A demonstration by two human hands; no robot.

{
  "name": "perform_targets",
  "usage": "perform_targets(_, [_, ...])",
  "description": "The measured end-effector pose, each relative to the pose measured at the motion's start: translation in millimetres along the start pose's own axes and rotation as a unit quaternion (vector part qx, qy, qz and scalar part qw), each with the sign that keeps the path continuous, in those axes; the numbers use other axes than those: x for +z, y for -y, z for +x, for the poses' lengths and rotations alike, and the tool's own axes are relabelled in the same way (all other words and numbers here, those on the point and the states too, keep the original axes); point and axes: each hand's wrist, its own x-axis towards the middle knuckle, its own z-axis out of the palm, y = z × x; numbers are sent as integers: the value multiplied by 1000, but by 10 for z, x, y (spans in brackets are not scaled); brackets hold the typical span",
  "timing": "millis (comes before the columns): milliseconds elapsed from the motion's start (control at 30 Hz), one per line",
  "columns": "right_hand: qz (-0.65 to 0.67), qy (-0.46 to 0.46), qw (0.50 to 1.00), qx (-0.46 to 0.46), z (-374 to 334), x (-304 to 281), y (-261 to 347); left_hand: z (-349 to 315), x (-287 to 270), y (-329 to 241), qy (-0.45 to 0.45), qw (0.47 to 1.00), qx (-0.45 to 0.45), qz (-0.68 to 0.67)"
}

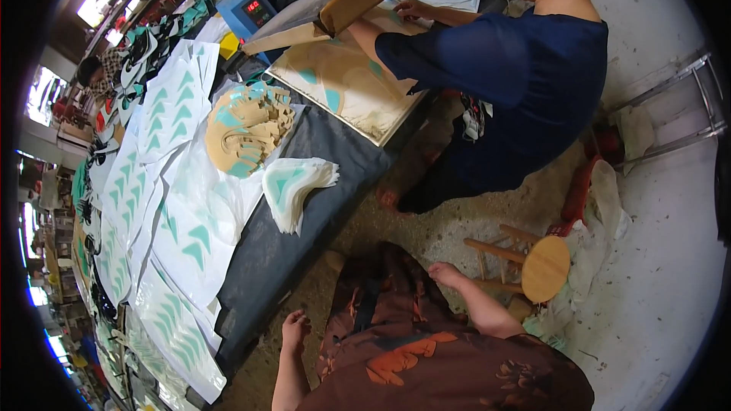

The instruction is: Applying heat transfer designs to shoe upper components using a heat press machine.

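My left hand (295, 329) hangs beside the dark table edge, its fingers loosely bent and apart, with nothing visible in it. Away from the table, in front of my patterned brown garment, my right hand (449, 275) is also loosely open and holds nothing I can see. On the dark table cover (263, 274) lies a stack of curved white pieces (293, 190) with a green shape on top. Behind it sits a round pile of tan and green cut pieces (247, 129). White sheets with green arrow-like shapes (196, 242) spread along the left.
A co-worker in dark blue (495, 84) reaches under the raised plate of a press (343, 4), over a tan board (346, 106). A blue control box (242, 15) stands behind. On the right are a round wooden stool (546, 269), a red crate (576, 198) and a metal rack (678, 110).
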Motion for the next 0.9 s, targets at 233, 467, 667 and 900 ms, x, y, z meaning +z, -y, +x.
perform_targets(233, [-15,1,1000,7,23,17,25,39,-28,37,-4,1000,-7,2])
perform_targets(467, [-4,8,1000,4,20,33,41,-23,12,-47,-9,1000,-12,2])
perform_targets(667, [-7,5,1000,8,0,12,77,-59,58,-94,-8,1000,-7,7])
perform_targets(900, [9,4,1000,21,14,1,102,-12,49,-21,-15,1000,-7,-2])
